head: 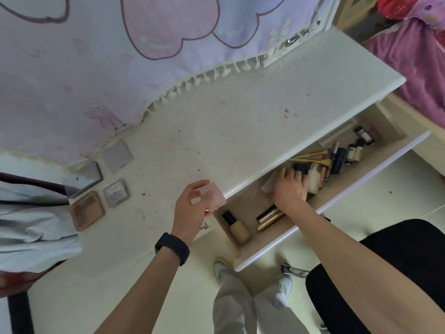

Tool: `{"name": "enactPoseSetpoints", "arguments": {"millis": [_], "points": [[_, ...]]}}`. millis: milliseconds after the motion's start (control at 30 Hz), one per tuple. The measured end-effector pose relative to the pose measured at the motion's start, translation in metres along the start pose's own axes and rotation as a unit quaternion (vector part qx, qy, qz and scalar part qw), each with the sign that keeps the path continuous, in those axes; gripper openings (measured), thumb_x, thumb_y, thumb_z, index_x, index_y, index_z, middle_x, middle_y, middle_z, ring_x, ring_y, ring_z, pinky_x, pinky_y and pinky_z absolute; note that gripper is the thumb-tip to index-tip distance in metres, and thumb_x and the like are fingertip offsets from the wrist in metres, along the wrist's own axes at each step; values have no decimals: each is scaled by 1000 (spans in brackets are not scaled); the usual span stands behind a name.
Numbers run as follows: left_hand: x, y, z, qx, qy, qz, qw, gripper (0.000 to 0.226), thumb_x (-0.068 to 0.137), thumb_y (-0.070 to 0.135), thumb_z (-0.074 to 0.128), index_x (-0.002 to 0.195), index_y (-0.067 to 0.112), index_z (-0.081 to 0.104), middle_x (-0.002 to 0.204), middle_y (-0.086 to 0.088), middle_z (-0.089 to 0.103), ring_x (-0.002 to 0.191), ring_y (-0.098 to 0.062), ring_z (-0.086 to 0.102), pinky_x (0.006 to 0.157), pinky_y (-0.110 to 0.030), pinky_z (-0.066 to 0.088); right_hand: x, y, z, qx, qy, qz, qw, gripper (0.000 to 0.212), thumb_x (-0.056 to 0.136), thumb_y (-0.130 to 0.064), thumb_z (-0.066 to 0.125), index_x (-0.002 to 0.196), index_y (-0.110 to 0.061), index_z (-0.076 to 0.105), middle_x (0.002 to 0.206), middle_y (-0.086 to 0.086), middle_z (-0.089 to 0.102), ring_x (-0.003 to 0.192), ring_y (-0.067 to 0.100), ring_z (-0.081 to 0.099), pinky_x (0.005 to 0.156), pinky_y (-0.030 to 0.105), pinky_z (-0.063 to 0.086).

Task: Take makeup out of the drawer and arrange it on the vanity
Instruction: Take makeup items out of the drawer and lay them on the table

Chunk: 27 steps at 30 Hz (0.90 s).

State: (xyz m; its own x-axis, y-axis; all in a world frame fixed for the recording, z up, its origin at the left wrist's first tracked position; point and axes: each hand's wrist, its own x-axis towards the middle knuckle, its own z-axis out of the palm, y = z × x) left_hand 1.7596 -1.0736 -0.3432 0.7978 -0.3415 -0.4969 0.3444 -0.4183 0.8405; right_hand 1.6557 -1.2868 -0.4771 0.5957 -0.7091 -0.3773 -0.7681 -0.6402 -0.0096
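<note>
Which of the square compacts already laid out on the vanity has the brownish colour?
The compact nearest the vanity's front edge, at the left: its face is tan-brown, while the three others look grey or silvery.

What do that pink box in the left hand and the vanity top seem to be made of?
The pink box looks like matte card or textured plastic: fine ribbing, no shine, though I cannot tell which. The vanity top looks like cream-painted or laminated board, smooth with a rounded edge, marked by scuffs and red stains.
</note>
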Motion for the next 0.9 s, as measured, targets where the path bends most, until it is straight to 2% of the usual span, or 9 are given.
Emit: {"name": "enactPoseSetpoints", "arguments": {"millis": [67,167,300,367,500,600,667,767,900], "points": [[-1,1,-5,2,-3,-14,1000,35,87,6,73,114,27,66,114,3,63,89,-4,66,76,-33,60,-1,0,-3,-19,-5,-21,1000,44,90,-30,62,129,-14,50,128,8,59,120,27,53,104,43,32],[-3,3,-10,3,-16,-28,999,48,78,7,82,118,27,63,112,5,63,89,-10,68,78,-36,60,-14,3,-13,-8,-27,-43,999,38,96,-27,52,132,-18,50,128,6,60,118,27,58,102,43,34],[-3,1,-24,-1,-27,-28,999,52,77,6,83,119,28,61,115,4,63,93,-13,69,71,-27,59,-53,3,-38,163,-63,-34,984,38,102,-39,47,127,-10,50,122,10,56,110,32,59,92,43,44],[-3,-1,-35,-11,-19,-20,1000,51,79,2,80,120,25,60,117,2,63,94,-15,68,66,-20,56,-76,0,-52,289,-96,-18,952,33,101,-37,54,120,-11,53,115,6,59,106,29,60,86,39,47],[-5,-10,-65,-25,25,-19,999,50,83,-3,73,120,26,57,115,-1,65,95,-16,67,61,-17,53,-122,-22,-82,514,-150,5,845,10,97,-25,62,107,-24,61,100,-5,66,95,14,63,68,24,45],[-10,-22,-98,-42,72,-27,996,50,85,-4,69,121,28,58,114,0,66,93,-17,67,62,-21,51,-141,-55,-92,570,-189,-20,799,12,98,-17,59,105,-25,65,99,-1,69,94,17,64,73,27,47],[-16,-31,-123,-54,112,-33,992,51,87,-4,66,123,30,59,112,1,67,92,-18,66,61,-20,50,-146,-82,-93,564,-202,-55,798,16,97,-13,56,103,-22,68,97,1,71,92,20,65,75,29,49],[-25,-47,-162,-64,182,-39,980,53,89,-3,61,126,35,59,111,0,67,93,-17,64,64,-24,49,-149,-131,-94,505,-190,-126,833,10,96,-18,55,100,-22,63,93,-4,69,83,16,63,67,24,47],[-29,-70,-206,-63,238,-53,968,54,89,-2,62,128,36,59,115,-3,65,97,-19,62,72,-29,49,-150,-202,-94,432,-164,-214,861,22,97,-25,56,119,-25,52,99,-17,63,87,9,63,67,19,44]]}}
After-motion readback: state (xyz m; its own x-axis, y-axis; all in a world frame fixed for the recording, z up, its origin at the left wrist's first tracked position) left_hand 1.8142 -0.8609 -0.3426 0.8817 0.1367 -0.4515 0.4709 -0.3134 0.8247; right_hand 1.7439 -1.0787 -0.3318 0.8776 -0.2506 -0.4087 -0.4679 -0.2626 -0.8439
